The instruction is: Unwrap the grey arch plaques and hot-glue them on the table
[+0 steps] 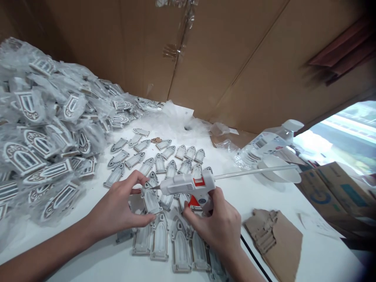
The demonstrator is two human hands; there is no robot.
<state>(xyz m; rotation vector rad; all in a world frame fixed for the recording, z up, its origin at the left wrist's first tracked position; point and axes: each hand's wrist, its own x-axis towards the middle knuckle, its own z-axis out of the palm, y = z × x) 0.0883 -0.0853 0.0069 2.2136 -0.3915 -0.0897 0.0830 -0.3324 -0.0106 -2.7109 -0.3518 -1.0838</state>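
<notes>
Between its thumb and fingers, my left hand [126,207] grips a small arched window piece [151,200] with a pale frame, tilted above others like it. My right hand [216,219] is wrapped around the handle of a white glue gun [188,186] with an orange trigger. Its nozzle points left and is at the upper part of the held piece; whether it touches is too small to tell. A long clear glue stick [255,171] sticks out of the gun's back. More arched pieces [181,250] lie in rows beneath and beyond both hands.
A large heap of plastic-wrapped arched pieces [44,145] fills the left. At the right are a clear plastic bottle [267,143], a white bowl [282,176], torn cardboard [286,243] and a black cord [254,256]. A cardboard wall [220,58] stands behind the white table [264,199].
</notes>
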